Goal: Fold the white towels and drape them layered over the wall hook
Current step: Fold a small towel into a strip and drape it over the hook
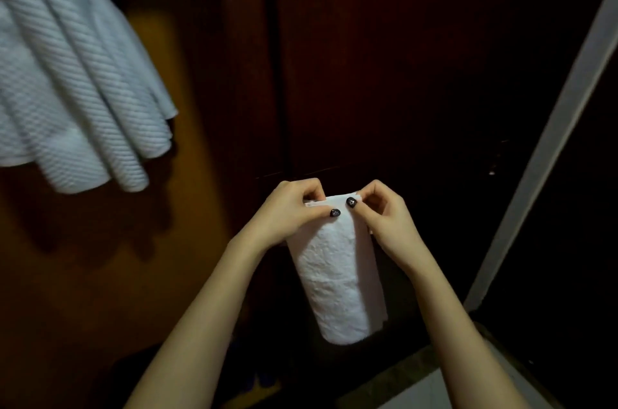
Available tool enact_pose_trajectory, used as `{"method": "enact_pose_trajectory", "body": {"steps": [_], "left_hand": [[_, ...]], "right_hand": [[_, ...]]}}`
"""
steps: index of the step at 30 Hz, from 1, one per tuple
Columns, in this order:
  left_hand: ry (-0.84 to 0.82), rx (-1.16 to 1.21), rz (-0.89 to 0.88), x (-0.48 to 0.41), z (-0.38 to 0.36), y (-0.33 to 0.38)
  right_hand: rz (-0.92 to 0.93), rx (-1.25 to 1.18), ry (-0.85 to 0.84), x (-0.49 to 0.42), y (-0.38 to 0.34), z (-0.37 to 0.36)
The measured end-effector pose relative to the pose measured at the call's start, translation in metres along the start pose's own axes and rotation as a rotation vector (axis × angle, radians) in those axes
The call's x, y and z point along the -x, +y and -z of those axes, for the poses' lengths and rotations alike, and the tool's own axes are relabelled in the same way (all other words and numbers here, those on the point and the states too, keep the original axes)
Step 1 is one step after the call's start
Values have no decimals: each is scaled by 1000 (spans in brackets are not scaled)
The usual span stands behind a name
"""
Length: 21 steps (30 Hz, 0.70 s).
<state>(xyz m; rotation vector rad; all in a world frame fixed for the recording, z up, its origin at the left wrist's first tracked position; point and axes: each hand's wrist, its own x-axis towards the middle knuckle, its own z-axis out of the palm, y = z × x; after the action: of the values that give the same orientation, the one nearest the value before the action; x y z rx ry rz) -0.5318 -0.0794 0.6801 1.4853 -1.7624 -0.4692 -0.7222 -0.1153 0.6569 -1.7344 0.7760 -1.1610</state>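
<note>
A small white towel (pixel 339 278), folded into a narrow strip, hangs down in front of me. My left hand (pixel 291 211) pinches its top left corner between thumb and fingers. My right hand (pixel 384 214) pinches the top right corner the same way, so both hands hold the top edge together. At the upper left, ribbed white towels (pixel 70 87) hang in overlapping layers from the wall. Their folds hide the hook they hang on.
A dark wooden door or panel (pixel 384 57) fills the background right behind the towel. A pale door frame (pixel 548 154) runs diagonally at the right. A yellowish wall (pixel 187 147) lies left of centre. A light floor edge (pixel 431 385) shows at the bottom right.
</note>
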Motion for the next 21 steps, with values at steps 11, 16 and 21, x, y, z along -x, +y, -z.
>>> {"method": "enact_pose_trajectory", "body": {"steps": [11, 16, 21], "left_hand": [[112, -33, 352, 145, 76, -79], [322, -60, 370, 177, 73, -87], [445, -246, 400, 188, 58, -93]], "right_hand": [[-24, 20, 17, 48, 18, -123], [-100, 98, -127, 57, 23, -135], [-11, 254, -135, 65, 18, -150]]}}
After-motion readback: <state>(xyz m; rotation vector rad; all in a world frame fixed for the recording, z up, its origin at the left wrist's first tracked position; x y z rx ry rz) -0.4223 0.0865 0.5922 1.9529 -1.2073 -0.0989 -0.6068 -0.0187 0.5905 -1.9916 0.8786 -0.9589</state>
